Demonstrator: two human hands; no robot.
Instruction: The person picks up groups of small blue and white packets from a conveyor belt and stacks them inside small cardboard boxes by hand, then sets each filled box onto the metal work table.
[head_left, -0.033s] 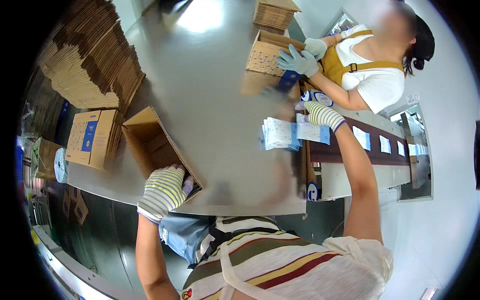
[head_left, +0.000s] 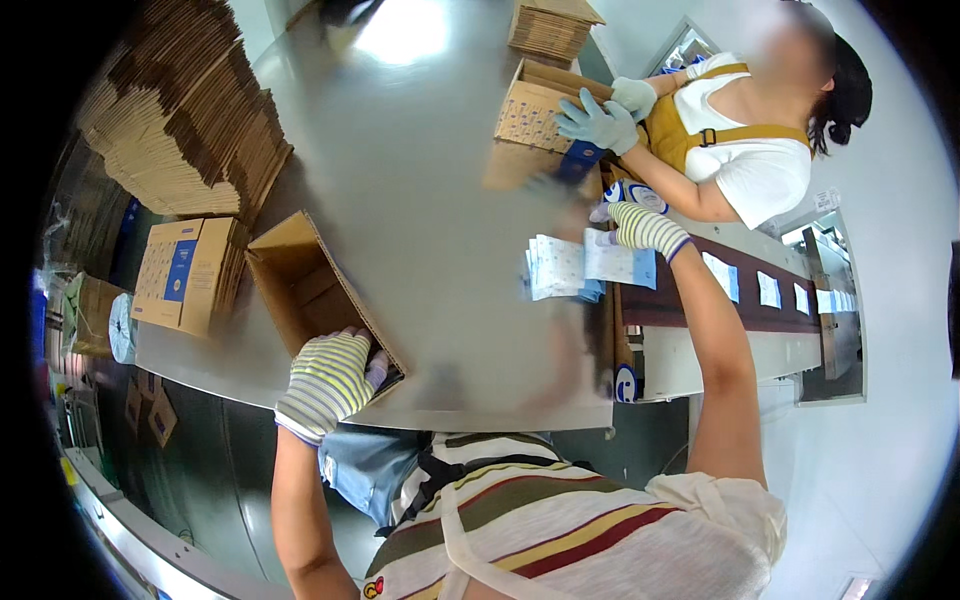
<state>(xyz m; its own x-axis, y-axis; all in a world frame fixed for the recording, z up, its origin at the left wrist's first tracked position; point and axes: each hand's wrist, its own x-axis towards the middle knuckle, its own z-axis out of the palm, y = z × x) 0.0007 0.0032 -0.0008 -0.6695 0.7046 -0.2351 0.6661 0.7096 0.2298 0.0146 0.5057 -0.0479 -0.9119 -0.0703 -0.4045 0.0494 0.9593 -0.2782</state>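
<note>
My left hand, in a striped knit glove, is bent over the near end of an open cardboard box that lies tilted toward me on the metal table. Its fingertips are hidden inside the box. At the table's right edge, my right hand, in a matching glove, is closed at the upper edge of a flat white-and-blue packet; the thumb is partly hidden. That packet overlaps the right side of a fanned row of similar packets on the table.
A dark conveyor belt carries spaced packets from the right. Across it, a gloved co-worker handles another open box. Flattened cartons are piled at left, beside a folded printed carton. More flat cartons stand at the back.
The packet at my right hand has shifted slightly left over the fanned row. My left hand and the box stay in place.
</note>
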